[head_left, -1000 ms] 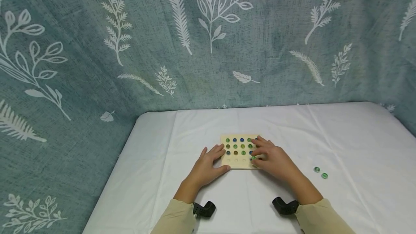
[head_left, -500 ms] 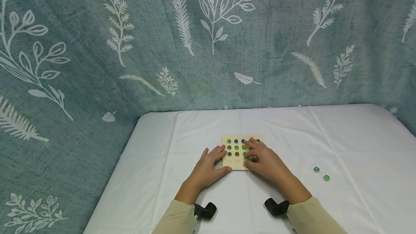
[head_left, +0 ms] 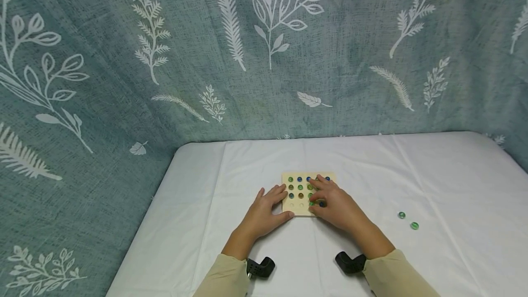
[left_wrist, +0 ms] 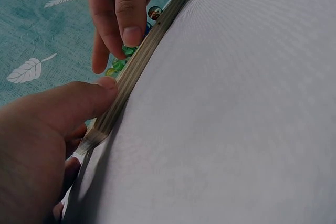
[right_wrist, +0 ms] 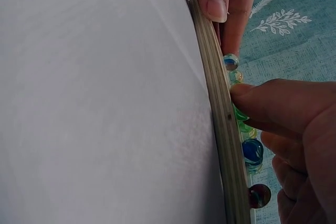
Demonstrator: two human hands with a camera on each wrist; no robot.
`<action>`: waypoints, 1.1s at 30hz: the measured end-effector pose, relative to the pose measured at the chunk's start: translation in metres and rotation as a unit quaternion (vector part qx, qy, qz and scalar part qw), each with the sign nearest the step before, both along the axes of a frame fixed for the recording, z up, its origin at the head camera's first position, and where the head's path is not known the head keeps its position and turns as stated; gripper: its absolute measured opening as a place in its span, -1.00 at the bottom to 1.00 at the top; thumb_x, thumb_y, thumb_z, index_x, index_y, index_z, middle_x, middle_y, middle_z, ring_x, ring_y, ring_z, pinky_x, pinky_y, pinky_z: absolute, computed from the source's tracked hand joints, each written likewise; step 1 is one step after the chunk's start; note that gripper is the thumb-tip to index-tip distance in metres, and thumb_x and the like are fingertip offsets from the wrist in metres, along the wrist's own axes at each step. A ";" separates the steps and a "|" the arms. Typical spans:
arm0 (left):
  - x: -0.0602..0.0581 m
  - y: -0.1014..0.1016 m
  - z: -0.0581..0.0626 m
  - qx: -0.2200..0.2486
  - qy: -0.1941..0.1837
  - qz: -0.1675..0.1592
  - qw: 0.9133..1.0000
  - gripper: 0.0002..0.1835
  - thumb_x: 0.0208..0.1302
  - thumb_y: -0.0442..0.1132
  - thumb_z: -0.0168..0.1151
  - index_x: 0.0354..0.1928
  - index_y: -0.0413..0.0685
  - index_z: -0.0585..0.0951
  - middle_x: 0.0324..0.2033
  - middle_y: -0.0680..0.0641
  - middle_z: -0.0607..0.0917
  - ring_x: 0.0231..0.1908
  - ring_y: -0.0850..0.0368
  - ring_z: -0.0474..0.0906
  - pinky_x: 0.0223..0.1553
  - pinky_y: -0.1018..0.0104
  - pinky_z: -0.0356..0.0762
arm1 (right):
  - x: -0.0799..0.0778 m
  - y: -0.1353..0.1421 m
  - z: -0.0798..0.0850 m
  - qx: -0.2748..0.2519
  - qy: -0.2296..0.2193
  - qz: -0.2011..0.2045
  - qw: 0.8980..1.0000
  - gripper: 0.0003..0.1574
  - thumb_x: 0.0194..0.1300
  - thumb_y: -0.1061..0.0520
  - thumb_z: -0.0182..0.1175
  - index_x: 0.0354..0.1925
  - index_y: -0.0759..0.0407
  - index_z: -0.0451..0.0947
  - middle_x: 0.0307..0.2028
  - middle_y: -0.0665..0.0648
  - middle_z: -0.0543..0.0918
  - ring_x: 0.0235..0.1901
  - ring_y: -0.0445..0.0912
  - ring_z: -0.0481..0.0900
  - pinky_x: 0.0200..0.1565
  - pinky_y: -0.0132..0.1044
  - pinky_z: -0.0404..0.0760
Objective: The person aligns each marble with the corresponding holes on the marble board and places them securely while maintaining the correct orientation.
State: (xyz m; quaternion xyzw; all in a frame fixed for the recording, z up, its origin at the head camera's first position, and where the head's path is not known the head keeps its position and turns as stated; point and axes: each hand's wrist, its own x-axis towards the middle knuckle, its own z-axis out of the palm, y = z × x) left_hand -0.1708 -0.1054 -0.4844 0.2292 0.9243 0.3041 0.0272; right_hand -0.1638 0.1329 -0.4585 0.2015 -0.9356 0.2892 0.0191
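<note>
A pale wooden board (head_left: 296,211) with rows of round hollows lies on the white table. Glass marbles (head_left: 300,195) in green, blue and amber sit in its back rows. My left hand (head_left: 264,212) holds the board's left end, thumb at the near edge and fingers along the side. Over the front row, my right hand (head_left: 338,203) pinches a green marble (head_left: 311,204) between thumb and finger, at the board's surface. Just right of it sits a dark blue marble (head_left: 322,204). The right hand hides part of the board. In the right wrist view, a dark red marble (right_wrist: 259,196) stands near the end.
Two loose green marbles, a farther one (head_left: 402,215) and a nearer one (head_left: 414,226), lie on the white tablecloth (head_left: 462,182) to the right. A teal leaf-patterned curtain (head_left: 255,90) hangs behind the table.
My right hand has moved left along the front row with the green marble, uncovering the dark blue one. Over the last half second it has barely shifted. The left hand stays on the board.
</note>
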 end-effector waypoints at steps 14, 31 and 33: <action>0.002 0.000 0.003 0.000 -0.001 -0.002 1.000 -0.29 0.25 0.16 0.30 0.37 0.02 0.45 0.45 0.15 0.30 0.48 0.20 0.14 0.57 0.07 -0.16 | 0.004 0.008 0.007 -0.015 -0.009 -0.006 1.000 -0.78 0.16 0.07 0.41 -0.20 0.10 0.75 0.39 0.21 0.39 0.47 0.20 0.13 0.47 0.22 0.10; 0.002 -0.001 0.002 0.010 -0.002 0.003 1.000 -0.28 0.25 0.13 0.32 0.39 0.01 0.43 0.45 0.15 0.30 0.48 0.20 0.13 0.58 0.11 -0.19 | 0.024 0.081 0.025 -0.050 -0.036 -0.099 0.993 -0.62 0.19 0.04 0.40 -0.06 0.19 0.71 0.42 0.22 0.34 0.46 0.26 0.11 0.35 0.37 0.18; 0.002 -0.001 0.002 0.010 -0.002 0.004 1.000 -0.28 0.24 0.13 0.32 0.39 0.01 0.43 0.45 0.15 0.30 0.48 0.20 0.13 0.58 0.11 -0.19 | 0.027 0.094 0.023 -0.049 -0.041 -0.110 0.992 -0.59 0.21 -0.01 0.39 -0.04 0.19 0.70 0.43 0.21 0.33 0.47 0.24 0.10 0.32 0.37 0.21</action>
